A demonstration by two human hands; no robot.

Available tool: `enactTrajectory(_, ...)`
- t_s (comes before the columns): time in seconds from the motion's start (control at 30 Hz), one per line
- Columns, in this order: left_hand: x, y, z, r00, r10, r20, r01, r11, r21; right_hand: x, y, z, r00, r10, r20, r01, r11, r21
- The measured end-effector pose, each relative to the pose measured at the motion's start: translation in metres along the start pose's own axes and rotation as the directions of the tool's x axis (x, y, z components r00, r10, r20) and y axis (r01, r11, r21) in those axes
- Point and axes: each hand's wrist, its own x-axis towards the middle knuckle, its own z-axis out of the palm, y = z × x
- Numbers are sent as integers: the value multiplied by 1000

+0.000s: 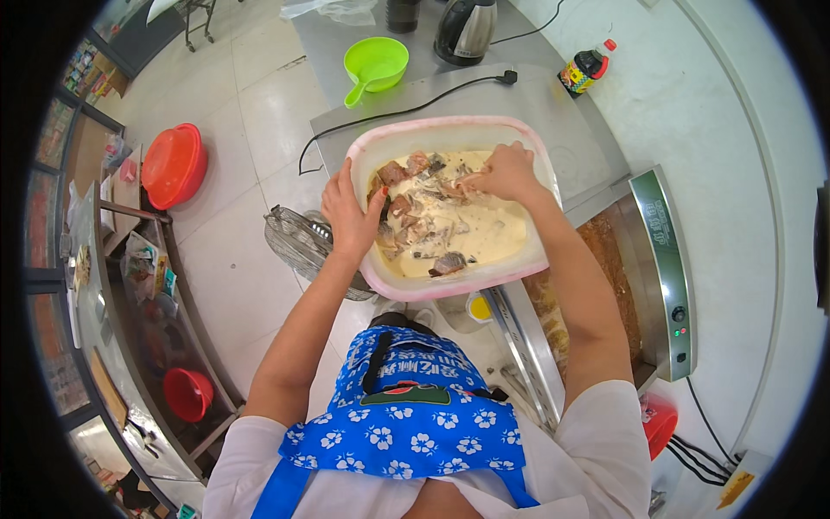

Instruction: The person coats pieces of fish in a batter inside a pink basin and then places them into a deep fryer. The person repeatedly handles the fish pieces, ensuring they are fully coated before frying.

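A white plastic basin with a pink rim (454,123) stands in front of me, partly over the edge of a steel table. Creamy yellow batter (499,237) and several chunks of what looks like fish (447,263) lie in it. My left hand (352,211) rests on the basin's left side, fingers over the rim and thumb inside, touching or close to the chunks. My right hand (512,174) reaches in from the right, its fingertips in the batter at a pale, coated piece; whether they grip it cannot be told.
A green plastic ladle (376,63), a black cable, an electric kettle (465,32) and a sauce bottle (583,68) are on the steel table (557,110). An electric fryer (668,279) with brown oil adjoins at right. A wire strainer basket (298,250) is at left, a red basin (174,167) beyond.
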Motion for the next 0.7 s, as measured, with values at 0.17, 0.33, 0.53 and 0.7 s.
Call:
enactTrajectory(0.17, 0, 1, 0, 1000, -6, 12, 6, 1000, 12, -10, 32, -3, 967, 191, 168, -203, 978, 57)
enactTrajectory(0.33, 1, 0, 0, 1000, 2, 15, -2, 1000, 1, -12, 40, -7, 984, 175, 35, -175, 985, 8)
enactTrajectory(0.53, 0, 0, 0, 1000, -6, 10, 6, 1000, 15, -12, 30, -48, 984, 145, -107, -147, 989, -10)
enactTrajectory(0.7, 0, 1, 0, 1000, -8, 7, 7, 1000, 11, -17, 25, -47, 852, -73, -518, 22, 994, -105)
